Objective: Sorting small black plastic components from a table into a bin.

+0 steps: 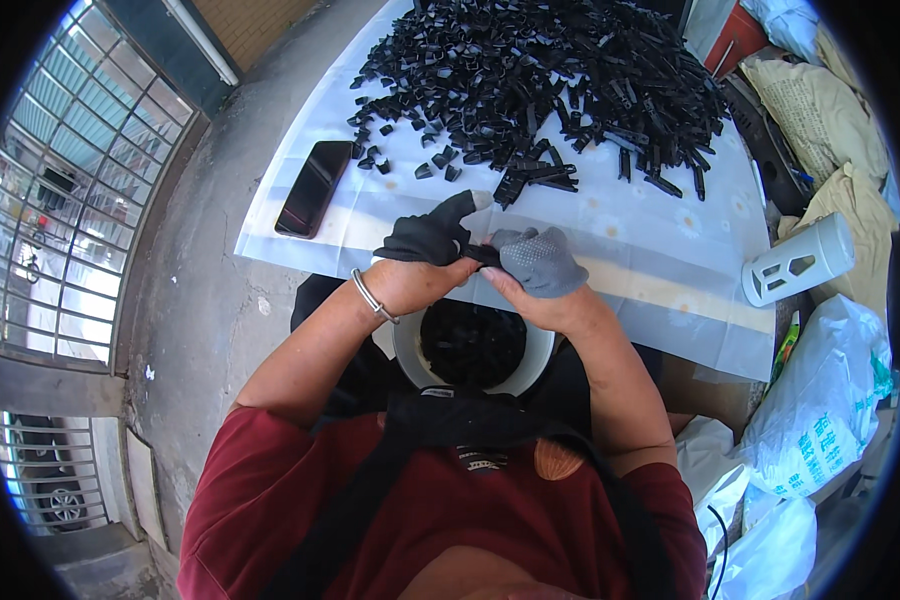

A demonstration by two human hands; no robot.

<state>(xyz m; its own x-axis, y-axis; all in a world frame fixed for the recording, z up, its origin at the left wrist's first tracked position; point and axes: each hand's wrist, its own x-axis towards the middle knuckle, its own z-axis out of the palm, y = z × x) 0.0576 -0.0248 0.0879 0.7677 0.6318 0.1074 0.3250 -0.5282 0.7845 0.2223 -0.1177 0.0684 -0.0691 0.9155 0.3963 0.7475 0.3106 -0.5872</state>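
Both my hands meet just above the table's near edge, gripping a small black plastic piece [485, 256] between them. My left hand [420, 245] wears a black glove with bare thumb and a pale fingertip; its index finger sticks out while the thumb presses the piece. Around the other end my right hand [540, 265] is closed, in a grey dotted glove with the thumb bare. Most of the piece is hidden by the fingers. Under my hands, in my lap, a white bucket [405, 345] holds dark pieces [473, 345]. A large heap of black plastic parts [530, 80] lies beyond my hands.
A dark phone [315, 190] lies at the table's left edge. The table has a white flowered cloth [610, 225]. A white cylindrical holder with cutouts [805, 258] lies tilted at the right edge. Plastic bags [820, 400] and sacks [815, 110] crowd the right side.
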